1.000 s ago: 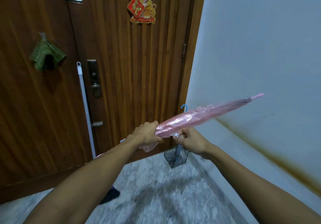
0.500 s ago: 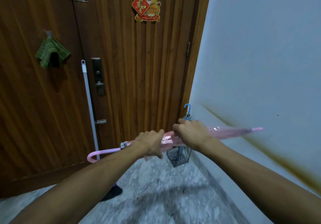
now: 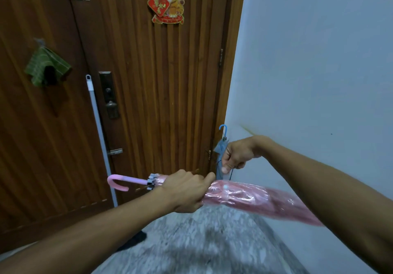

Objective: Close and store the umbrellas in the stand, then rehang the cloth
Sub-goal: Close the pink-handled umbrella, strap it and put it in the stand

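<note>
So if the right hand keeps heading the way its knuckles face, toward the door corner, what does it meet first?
Probably the blue umbrella just beyond the right hand; depth between them is unclear.

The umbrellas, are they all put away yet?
Not yet. The blue umbrella already stands in the corner. The left hand grips the folded pink umbrella; the right hand is curled above it, perhaps pulling its strap. It must go beside the blue one. The green cloth hangs on the door.
</note>
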